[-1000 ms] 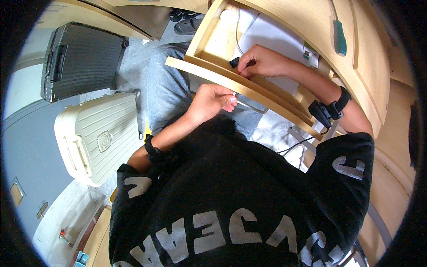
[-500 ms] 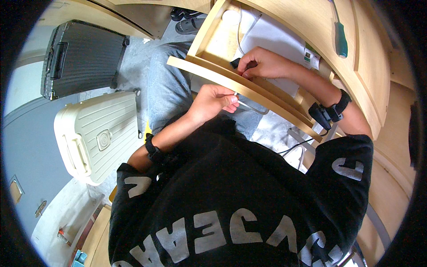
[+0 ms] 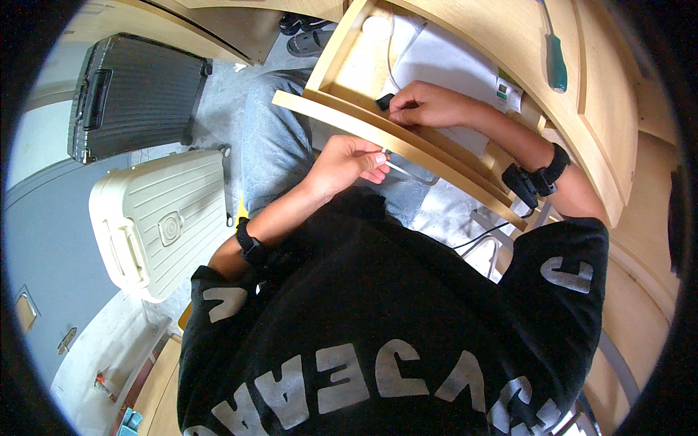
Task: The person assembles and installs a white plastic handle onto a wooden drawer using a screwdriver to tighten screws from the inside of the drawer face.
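Note:
An open wooden drawer (image 3: 342, 118) stands in front of me. Just outside its front panel, my left hand (image 3: 345, 163) pinches one end of a thin, pale bar handle (image 3: 411, 173). My right hand (image 3: 425, 107) reaches into the drawer, thumb and fingertips pressed together against the inner side of that panel. Whatever those fingertips grip, if anything, is too small or hidden to make out. Beside them lies a small black object (image 3: 384, 102). White sheets (image 3: 443, 54), a white cable (image 3: 391, 58) and a round white item (image 3: 376, 28) rest in the drawer.
A green-handled screwdriver (image 3: 557, 65) lies on the wooden desktop (image 3: 494, 22) above the drawer. To the left stand a black suitcase (image 3: 145, 94) and a cream suitcase (image 3: 167, 221). Grey slippers (image 3: 307, 43) are on the floor beyond my knee. A black cable (image 3: 483, 236) hangs near my right arm.
The right hand's fingers have shifted slightly and straightened a little at the panel's inner side. My left hand keeps its pinch on the handle, almost unmoved.

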`<state>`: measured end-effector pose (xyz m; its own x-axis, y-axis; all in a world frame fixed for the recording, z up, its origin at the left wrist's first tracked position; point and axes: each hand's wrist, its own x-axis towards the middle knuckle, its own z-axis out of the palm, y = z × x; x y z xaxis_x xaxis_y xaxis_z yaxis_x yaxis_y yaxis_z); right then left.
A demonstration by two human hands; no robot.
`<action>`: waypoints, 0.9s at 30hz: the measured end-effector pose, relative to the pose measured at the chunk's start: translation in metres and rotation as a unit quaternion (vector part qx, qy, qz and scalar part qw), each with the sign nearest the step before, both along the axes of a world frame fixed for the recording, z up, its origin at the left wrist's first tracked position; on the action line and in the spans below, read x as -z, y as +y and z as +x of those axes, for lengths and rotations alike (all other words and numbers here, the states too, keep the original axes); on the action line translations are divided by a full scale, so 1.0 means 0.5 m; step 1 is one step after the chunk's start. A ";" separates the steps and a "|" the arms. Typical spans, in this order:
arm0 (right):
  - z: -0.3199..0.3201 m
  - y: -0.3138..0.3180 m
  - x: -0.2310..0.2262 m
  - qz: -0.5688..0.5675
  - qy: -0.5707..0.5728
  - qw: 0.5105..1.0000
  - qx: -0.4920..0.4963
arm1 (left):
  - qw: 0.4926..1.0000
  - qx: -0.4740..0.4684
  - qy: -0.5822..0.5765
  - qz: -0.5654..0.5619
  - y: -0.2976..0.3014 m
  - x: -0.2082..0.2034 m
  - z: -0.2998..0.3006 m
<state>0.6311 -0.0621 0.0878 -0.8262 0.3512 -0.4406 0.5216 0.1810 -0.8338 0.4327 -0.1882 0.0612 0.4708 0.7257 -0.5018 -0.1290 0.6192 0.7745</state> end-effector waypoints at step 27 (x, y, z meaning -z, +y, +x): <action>0.003 0.010 0.005 -0.008 -0.040 0.998 -0.050 | 0.999 -0.036 -0.027 -0.027 -0.002 -0.002 0.012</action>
